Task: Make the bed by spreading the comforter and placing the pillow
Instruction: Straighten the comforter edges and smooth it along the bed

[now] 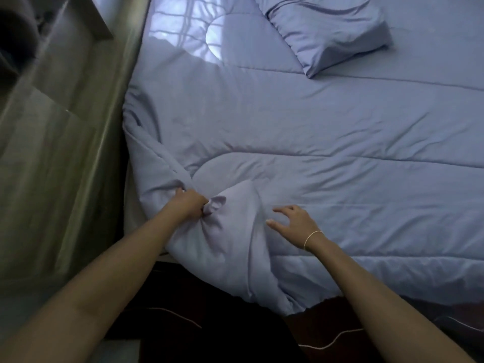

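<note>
A pale blue quilted comforter [327, 132] covers the bed, mostly flat, with a bunched, folded corner at the near left. My left hand [190, 203] is shut on a gathered tuft of that corner. To its right, my right hand [294, 221] hovers with fingers spread, its fingertips at the comforter's surface, holding nothing; a thin band circles its wrist. A matching blue pillow [330, 32] lies at an angle on the comforter at the far right.
A grey curtain [60, 142] hangs along the bed's left side. A patch of window light [183, 30] falls on the far left of the comforter. Dark floor with a thin white cord [330, 341] lies below the bed's near edge.
</note>
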`<action>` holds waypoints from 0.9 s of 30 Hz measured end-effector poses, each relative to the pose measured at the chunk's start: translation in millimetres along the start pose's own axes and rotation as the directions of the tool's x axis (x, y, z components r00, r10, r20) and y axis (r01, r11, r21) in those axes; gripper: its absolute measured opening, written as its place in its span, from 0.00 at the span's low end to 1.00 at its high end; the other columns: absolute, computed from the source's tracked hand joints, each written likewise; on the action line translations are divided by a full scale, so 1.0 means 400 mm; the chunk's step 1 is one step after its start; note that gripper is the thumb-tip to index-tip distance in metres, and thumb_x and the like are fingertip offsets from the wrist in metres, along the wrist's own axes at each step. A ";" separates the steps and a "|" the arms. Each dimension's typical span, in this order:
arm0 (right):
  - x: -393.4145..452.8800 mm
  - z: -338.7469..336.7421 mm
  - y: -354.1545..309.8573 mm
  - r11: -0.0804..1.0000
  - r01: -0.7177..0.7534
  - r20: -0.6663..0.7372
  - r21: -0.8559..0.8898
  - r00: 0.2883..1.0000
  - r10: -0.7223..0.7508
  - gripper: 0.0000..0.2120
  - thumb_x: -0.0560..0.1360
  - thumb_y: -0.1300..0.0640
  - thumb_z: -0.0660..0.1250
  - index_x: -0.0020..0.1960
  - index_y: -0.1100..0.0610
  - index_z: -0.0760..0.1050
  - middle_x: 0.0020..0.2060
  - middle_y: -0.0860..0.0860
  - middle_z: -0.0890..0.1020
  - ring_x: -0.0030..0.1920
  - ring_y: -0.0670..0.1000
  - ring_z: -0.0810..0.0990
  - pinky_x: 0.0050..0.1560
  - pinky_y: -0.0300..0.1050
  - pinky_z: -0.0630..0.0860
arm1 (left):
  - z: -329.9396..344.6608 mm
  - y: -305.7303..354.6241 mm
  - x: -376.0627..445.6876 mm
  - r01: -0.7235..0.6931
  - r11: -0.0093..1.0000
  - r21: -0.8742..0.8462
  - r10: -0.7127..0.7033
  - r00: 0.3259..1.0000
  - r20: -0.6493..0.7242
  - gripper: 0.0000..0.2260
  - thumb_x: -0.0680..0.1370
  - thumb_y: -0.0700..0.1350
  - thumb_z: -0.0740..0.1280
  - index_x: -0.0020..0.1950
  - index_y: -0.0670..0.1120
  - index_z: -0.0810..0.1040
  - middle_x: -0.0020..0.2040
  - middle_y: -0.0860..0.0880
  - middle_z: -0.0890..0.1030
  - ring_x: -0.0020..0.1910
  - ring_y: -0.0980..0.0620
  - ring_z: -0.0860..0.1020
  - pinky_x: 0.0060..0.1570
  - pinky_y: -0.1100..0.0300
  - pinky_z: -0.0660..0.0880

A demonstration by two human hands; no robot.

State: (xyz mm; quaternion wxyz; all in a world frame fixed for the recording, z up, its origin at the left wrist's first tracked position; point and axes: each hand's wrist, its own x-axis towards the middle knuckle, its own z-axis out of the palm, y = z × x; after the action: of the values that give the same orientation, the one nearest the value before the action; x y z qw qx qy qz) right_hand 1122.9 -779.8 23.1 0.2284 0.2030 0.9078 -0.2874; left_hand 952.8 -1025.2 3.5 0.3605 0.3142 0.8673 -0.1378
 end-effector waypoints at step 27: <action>0.195 0.189 -0.027 0.808 0.232 0.396 -0.541 0.918 0.001 0.44 0.72 0.39 0.65 0.76 0.42 0.38 0.75 0.61 0.37 0.76 0.64 0.40 0.74 0.63 0.42 | 0.430 -0.343 -0.353 0.298 0.780 -0.549 -0.365 0.931 -0.013 0.13 0.77 0.42 0.64 0.60 0.50 0.80 0.60 0.40 0.75 0.57 0.39 0.76 0.58 0.47 0.74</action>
State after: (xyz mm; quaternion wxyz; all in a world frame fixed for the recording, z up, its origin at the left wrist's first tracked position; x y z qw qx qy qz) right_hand 1076.5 -815.7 -68.9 0.4311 0.0080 0.9011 -0.0456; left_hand 1033.5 -1273.2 -14.9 0.3520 0.0502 0.9321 0.0689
